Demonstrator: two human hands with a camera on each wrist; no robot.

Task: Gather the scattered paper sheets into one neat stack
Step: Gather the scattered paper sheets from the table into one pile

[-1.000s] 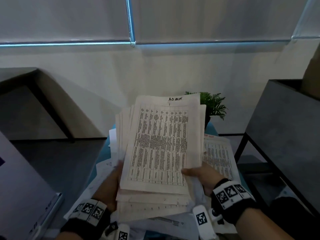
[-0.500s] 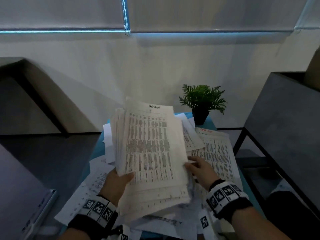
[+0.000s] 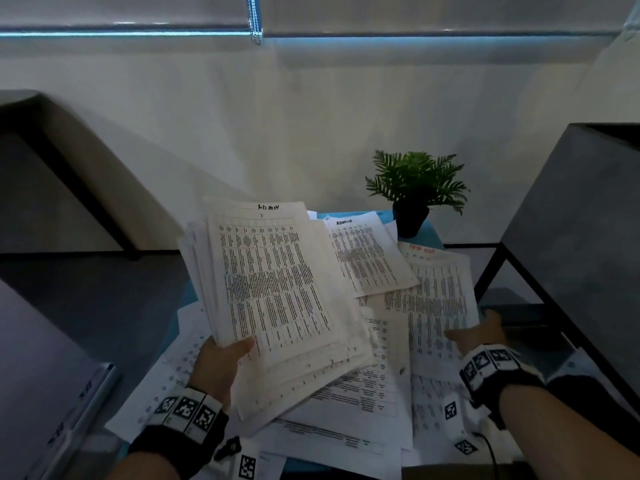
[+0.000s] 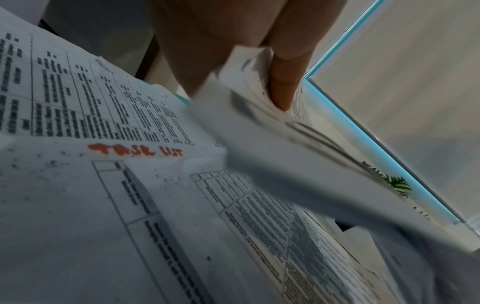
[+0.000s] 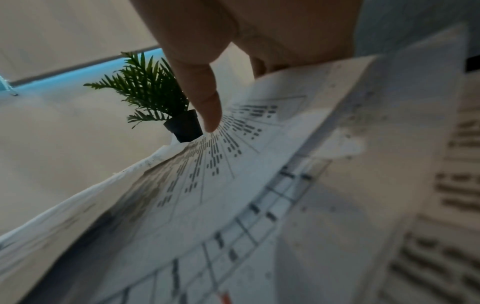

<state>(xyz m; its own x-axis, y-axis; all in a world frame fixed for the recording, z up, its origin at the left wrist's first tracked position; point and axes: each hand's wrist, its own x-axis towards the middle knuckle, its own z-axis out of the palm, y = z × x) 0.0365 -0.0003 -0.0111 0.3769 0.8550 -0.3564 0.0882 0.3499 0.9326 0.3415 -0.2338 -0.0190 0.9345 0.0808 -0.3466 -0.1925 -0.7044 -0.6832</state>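
My left hand grips the lower left corner of a thick stack of printed sheets, thumb on top, and holds it tilted above the table. In the left wrist view a finger is tucked into the stack. My right hand is at the right edge of a loose sheet with a red heading. Its thumb presses on top of that sheet and the fingers are hidden behind the raised edge. Another sheet headed ADMIN lies further back. More sheets overlap under the stack.
The small blue table carries a potted plant at its far right corner. A dark shelf unit stands close on the right. A grey flat object lies at the left. A wall is behind.
My right hand has let go of the stack and moved right to the red-headed sheet. The stack, now in my left hand alone, has sunk and tilted to the left.
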